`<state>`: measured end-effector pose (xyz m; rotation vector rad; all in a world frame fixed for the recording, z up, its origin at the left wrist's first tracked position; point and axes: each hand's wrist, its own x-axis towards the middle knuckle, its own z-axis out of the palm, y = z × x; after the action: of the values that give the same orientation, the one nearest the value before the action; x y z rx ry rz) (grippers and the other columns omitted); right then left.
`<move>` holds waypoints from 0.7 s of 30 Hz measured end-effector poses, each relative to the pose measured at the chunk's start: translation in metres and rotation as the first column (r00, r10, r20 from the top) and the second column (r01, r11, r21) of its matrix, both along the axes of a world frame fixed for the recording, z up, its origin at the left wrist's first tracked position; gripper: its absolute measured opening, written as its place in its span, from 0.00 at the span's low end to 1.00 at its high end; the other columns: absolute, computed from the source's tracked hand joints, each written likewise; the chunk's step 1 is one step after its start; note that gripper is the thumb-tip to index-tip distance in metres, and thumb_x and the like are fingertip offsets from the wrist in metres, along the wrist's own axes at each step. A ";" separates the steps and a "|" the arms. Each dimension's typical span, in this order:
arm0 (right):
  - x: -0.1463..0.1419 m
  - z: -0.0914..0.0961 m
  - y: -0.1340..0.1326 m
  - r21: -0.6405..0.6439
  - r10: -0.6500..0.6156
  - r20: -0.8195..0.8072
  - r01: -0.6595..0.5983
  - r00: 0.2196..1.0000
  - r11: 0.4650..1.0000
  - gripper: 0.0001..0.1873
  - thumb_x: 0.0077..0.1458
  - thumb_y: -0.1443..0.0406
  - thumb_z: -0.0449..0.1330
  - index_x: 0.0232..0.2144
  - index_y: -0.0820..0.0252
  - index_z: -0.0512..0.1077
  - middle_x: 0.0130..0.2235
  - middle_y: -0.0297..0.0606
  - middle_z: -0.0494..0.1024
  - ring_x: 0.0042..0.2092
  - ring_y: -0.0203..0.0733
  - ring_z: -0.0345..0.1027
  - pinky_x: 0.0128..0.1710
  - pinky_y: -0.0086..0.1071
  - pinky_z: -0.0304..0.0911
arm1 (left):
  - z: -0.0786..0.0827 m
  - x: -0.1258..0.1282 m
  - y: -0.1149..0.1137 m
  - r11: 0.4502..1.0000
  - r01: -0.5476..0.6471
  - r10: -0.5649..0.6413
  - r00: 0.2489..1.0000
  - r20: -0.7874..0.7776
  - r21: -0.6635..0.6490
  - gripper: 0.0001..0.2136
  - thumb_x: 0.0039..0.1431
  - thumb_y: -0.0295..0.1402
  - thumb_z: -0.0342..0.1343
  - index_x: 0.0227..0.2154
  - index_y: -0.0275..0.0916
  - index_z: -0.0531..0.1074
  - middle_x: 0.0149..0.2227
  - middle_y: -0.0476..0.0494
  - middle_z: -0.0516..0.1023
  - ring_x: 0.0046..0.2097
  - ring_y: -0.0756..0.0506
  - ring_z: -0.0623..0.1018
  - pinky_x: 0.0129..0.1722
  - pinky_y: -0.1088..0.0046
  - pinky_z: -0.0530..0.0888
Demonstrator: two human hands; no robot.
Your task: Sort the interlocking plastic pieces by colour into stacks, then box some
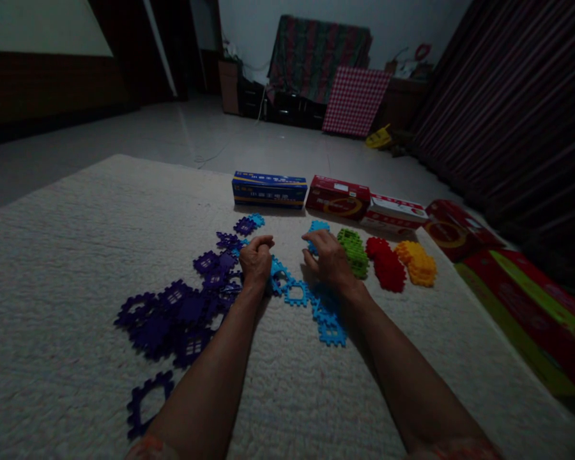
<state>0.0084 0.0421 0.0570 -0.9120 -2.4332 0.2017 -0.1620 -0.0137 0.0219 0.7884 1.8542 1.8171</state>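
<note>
My left hand (257, 260) is curled closed beside the light blue pieces, its palm side turned away, so whatever may be inside it is hidden. Just right of it, light blue notched plastic building tiles (296, 293) lie on the mat, some with square window openings. My right hand (331, 257) hovers near a light blue stack (319, 227), thumb and fingers apart, and nothing shows between them. To the left spreads a loose heap of dark purple tiles (191, 310). A stack of green tiles (352, 252) stands close to the right hand's outer side.
Red tiles (386, 263) and yellow tiles (416, 262) are piled on the right of the pale quilted mat (67, 255). Behind them stand a blue box (269, 190), a red box (338, 197) and a white-and-red box (395, 213). Larger red and green boxes (531, 300) line the right edge.
</note>
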 end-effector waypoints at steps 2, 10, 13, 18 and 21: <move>-0.006 -0.001 -0.005 -0.117 0.099 -0.041 -0.103 0.994 0.988 0.12 0.59 0.68 0.57 0.45 0.60 0.73 0.43 0.45 0.76 0.46 0.47 0.70 0.48 0.39 0.64 | 0.002 0.000 0.000 1.000 -0.005 0.006 0.999 0.038 -0.004 0.16 0.45 0.29 0.47 0.31 0.38 0.80 0.31 0.44 0.83 0.38 0.44 0.82 0.43 0.68 0.77; -0.025 -0.005 -0.030 -0.245 0.141 0.087 -0.116 0.986 0.962 0.12 0.55 0.67 0.62 0.43 0.61 0.75 0.39 0.41 0.78 0.40 0.42 0.70 0.43 0.34 0.63 | 0.001 -0.001 0.001 1.000 0.001 -0.002 0.994 0.106 0.009 0.17 0.44 0.29 0.47 0.32 0.37 0.80 0.31 0.43 0.83 0.38 0.43 0.82 0.42 0.67 0.78; -0.026 -0.006 -0.031 -0.261 0.105 0.098 -0.076 0.990 0.962 0.10 0.55 0.68 0.61 0.41 0.60 0.76 0.37 0.38 0.78 0.38 0.41 0.70 0.41 0.33 0.62 | 0.002 -0.001 0.000 1.000 -0.006 0.007 0.993 0.114 -0.008 0.17 0.44 0.29 0.48 0.32 0.37 0.80 0.31 0.44 0.83 0.38 0.43 0.82 0.41 0.67 0.78; -0.023 -0.008 -0.021 -0.281 0.070 -0.082 -0.090 0.994 0.955 0.08 0.54 0.69 0.59 0.37 0.60 0.74 0.33 0.36 0.76 0.34 0.39 0.68 0.38 0.31 0.62 | 0.005 0.000 -0.001 1.000 -0.008 0.010 0.994 0.106 -0.013 0.17 0.44 0.29 0.47 0.32 0.37 0.80 0.31 0.43 0.83 0.37 0.44 0.82 0.42 0.68 0.78; -0.015 -0.007 -0.010 -0.255 0.002 -0.165 -0.045 0.986 0.966 0.16 0.54 0.69 0.57 0.46 0.59 0.73 0.34 0.36 0.75 0.34 0.39 0.67 0.38 0.32 0.63 | 0.003 0.000 0.000 1.000 -0.019 0.020 0.995 0.095 -0.015 0.17 0.44 0.29 0.48 0.32 0.37 0.81 0.31 0.43 0.83 0.37 0.44 0.82 0.43 0.67 0.78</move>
<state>-0.0064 0.0318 0.0502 -0.9366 -2.2999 0.5916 -0.1618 -0.0136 0.0250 0.6693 1.8184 1.8184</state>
